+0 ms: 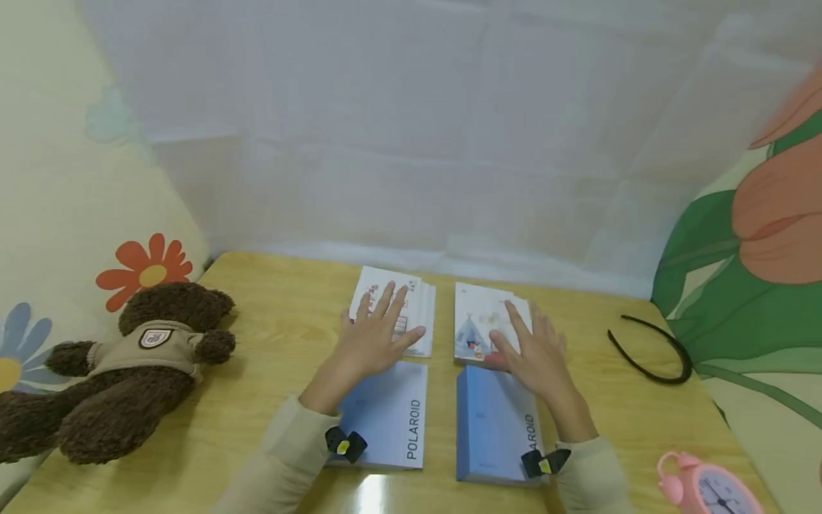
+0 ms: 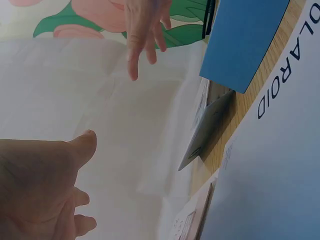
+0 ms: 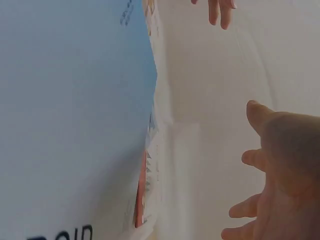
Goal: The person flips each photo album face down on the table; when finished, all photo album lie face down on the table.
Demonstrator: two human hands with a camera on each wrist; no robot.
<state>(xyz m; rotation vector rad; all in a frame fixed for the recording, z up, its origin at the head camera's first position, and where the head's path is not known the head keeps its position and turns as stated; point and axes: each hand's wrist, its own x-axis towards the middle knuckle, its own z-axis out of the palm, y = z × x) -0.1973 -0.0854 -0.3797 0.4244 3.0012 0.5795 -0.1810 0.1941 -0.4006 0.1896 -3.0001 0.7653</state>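
Observation:
In the head view my left hand (image 1: 369, 343) is spread over a stack of white printed cards or booklets (image 1: 417, 318). My right hand (image 1: 539, 360) extends over a second such stack (image 1: 475, 314), whose top shows a blue tent. Both wrist views show the hands raised, apart from the stacks, with fingers loosely extended and holding nothing. Below the left wrist lies a blue POLAROID-lettered box or album (image 1: 392, 421). A matching blue one (image 1: 491, 428) lies under the right wrist, its letters partly hidden by the arm. Whether they are boxes or albums I cannot tell.
A brown plush toy (image 1: 141, 357) in a beige top lies at the table's left. To the right is a black headband (image 1: 674, 378), with a pink alarm clock (image 1: 719, 489) at the near right corner. White cloth (image 1: 411, 157) hangs behind the wooden table (image 1: 276, 307).

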